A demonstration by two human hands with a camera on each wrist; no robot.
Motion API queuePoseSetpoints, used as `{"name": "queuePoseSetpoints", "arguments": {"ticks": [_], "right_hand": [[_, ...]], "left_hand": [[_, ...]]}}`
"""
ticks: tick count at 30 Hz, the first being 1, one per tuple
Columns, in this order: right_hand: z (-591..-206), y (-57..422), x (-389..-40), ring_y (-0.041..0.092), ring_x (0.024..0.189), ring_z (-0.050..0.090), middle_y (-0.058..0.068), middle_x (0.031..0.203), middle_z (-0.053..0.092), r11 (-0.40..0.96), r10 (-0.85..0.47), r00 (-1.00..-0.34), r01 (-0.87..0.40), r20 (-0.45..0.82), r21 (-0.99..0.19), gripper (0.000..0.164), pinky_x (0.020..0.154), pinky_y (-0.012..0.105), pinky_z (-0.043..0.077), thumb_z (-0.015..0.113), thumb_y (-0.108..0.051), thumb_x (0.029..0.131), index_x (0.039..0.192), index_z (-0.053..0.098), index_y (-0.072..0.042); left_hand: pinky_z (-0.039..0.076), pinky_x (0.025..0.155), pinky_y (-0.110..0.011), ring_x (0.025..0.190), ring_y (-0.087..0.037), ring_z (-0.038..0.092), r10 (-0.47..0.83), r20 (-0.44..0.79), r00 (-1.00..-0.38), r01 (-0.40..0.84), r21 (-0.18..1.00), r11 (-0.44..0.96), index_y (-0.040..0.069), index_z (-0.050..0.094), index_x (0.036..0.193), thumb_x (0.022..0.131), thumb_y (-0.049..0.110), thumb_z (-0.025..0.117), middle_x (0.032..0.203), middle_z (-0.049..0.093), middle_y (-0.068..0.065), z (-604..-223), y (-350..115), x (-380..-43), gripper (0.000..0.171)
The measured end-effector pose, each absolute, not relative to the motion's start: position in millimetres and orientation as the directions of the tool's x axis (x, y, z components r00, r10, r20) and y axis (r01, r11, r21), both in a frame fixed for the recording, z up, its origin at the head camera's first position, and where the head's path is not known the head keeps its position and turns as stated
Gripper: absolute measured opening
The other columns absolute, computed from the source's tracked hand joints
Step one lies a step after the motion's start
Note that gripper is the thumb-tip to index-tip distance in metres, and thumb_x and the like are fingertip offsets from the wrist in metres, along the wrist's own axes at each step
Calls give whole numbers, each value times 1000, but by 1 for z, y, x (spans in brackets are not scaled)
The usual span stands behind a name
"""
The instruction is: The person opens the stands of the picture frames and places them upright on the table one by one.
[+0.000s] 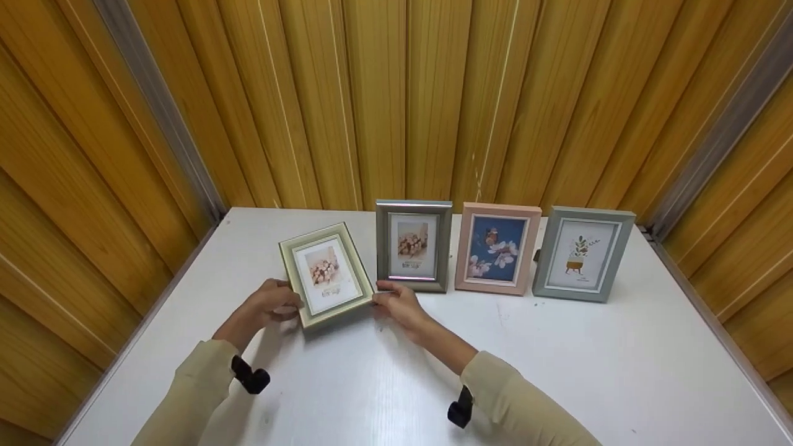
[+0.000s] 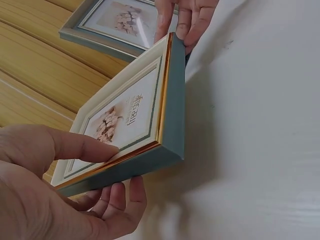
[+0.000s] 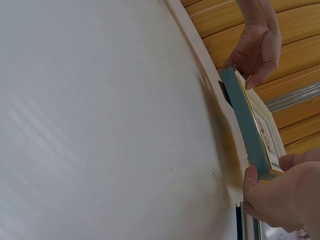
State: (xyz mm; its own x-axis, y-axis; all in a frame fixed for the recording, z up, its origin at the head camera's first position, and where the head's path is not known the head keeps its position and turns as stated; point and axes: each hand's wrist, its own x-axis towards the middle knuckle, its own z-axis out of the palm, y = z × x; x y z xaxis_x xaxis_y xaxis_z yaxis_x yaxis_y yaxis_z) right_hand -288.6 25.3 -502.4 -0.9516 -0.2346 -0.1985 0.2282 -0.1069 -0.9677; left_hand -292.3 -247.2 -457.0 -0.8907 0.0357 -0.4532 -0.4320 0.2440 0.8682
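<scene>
A pale gold picture frame (image 1: pixel 326 275) with a print of a pink bouquet is tilted in the head view, its sides blue-green in the left wrist view. My left hand (image 1: pixel 277 302) pinches its left side, thumb on the front and fingers behind. With the lower right corner between thumb and fingers, my right hand (image 1: pixel 406 310) grips the same frame. Part of a black stand (image 3: pixel 225 93) shows behind it in the right wrist view. Just right of it stands a darker metallic picture frame (image 1: pixel 414 248) with a similar bouquet print.
Farther right, a pink picture frame (image 1: pixel 497 249) with blossoms and a grey-green picture frame (image 1: pixel 583 254) with a potted plant stand upright in the row. All are on a white table (image 1: pixel 372 396). Yellow wood-look panels (image 1: pixel 372 99) rise behind and at both sides.
</scene>
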Motion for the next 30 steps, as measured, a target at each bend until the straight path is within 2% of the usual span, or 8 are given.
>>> {"name": "queuePoseSetpoints", "arguments": {"ticks": [3,6,9,12,18,24,30], "right_hand": [[-501,30,-288,16,94,68,19,116,68,-101,-253,-948,223,-192,-970,53,101,41,56,61,-2,97,145,43,12],[-499,37,-285,13,88,68,13,107,69,-69,-297,-934,227,-198,-971,59,94,38,60,65,-5,97,149,41,8],[-497,44,-281,11,83,68,5,97,66,-22,-355,-916,209,-187,-978,65,88,36,62,68,-8,96,152,38,4],[-493,53,-276,10,82,68,2,94,65,17,-397,-904,169,-162,-985,65,87,38,62,70,-8,95,152,40,1],[-484,76,-270,9,87,66,5,100,67,79,-404,-907,93,-117,-993,50,90,42,62,70,-10,95,140,53,4],[-478,102,-262,8,90,66,7,103,68,98,-383,-918,66,-99,-993,45,87,35,62,69,-11,96,135,56,8],[-476,128,-254,10,94,65,19,118,68,124,-358,-929,50,-92,-991,44,86,32,62,68,-12,96,131,58,12]], "left_hand": [[58,96,-39,97,-21,57,46,-441,-896,-418,874,250,-14,19,148,85,-4,65,120,46,-18,-454,-246,-286,79],[60,91,-36,93,-19,58,44,-429,-902,-404,875,267,-12,24,143,83,-7,66,116,46,-16,-449,-245,-280,74],[61,87,-35,94,-19,57,57,-417,-907,-386,879,280,-11,29,139,80,-8,67,117,44,-15,-441,-244,-273,71],[62,84,-33,97,-20,55,87,-397,-913,-357,886,298,-10,34,136,78,-10,68,115,44,-14,-433,-240,-268,67],[62,86,-35,98,-21,59,184,-322,-929,-248,908,337,-10,38,135,77,-10,72,115,51,-16,-421,-223,-261,67],[62,81,-31,95,-20,62,242,-292,-925,-206,923,325,-7,43,130,74,-8,73,113,56,-15,-416,-200,-257,63],[61,80,-31,98,-22,58,284,-237,-929,-130,928,349,-5,48,125,71,-6,76,110,57,-14,-411,-172,-251,61]]}}
